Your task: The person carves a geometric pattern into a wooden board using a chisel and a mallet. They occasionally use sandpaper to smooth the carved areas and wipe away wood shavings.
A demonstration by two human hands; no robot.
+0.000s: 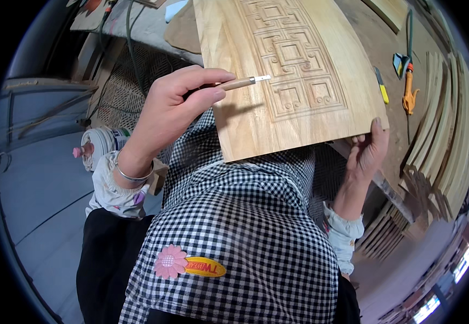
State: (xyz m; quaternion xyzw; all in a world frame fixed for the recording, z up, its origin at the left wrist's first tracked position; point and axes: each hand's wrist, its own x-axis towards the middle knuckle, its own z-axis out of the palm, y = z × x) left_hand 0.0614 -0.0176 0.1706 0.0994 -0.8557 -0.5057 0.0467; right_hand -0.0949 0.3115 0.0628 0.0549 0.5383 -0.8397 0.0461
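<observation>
Carved wooden panel (pixel 288 75): we've got it above our checked apron (pixel 234 216), far end out of view. Risk, we reckon: it tips or slides if the corner hold eases, & a blade slip scars the raised scrollwork (pixel 291 51). Long axis runs away from us, far end leaning a bit L. R hand (pixel 368 151) grips the near R corner, thumb on top, fingers under. L hand (pixel 183 97): thumb-&-index pinch on a slim carving knife (pixel 240 83), pale blade (pixel 263 78) aimed R, apparently clear of the wood.
</observation>
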